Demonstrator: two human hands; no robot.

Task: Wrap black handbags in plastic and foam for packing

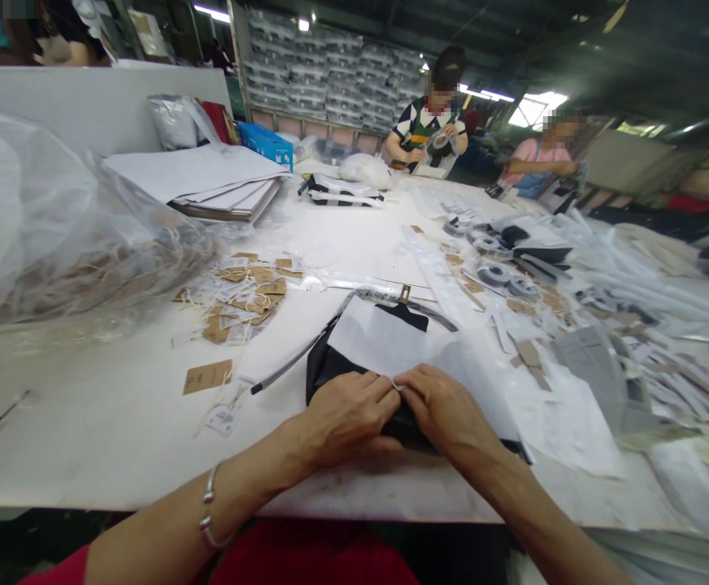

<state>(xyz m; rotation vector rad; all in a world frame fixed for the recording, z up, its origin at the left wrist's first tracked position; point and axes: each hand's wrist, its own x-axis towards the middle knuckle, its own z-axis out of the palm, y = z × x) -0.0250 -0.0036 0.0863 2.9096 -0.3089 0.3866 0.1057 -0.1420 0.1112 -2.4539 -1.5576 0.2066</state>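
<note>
A black bag (318, 367) lies on the table in front of me, with a thin white paper sheet (379, 333) over its top. Another pale sheet (489, 390) covers its right side. My left hand (351, 410) and my right hand (445, 406) meet at the bag's near part, fingertips pinching a small bit of white paper (397, 385) between them. Behind the bag curves a grey wrapped strap (297, 357) with a brass-coloured metal piece (404, 294). Part of the bag is hidden under my hands.
Brown hang tags (250, 296) lie in a pile to the left, beside a large clear plastic bag (86, 236). Stacked white sheets (208, 179) and a blue box (266, 146) stand farther back. Rolled grey straps (494, 276) and scraps cover the right. Co-workers are across the table.
</note>
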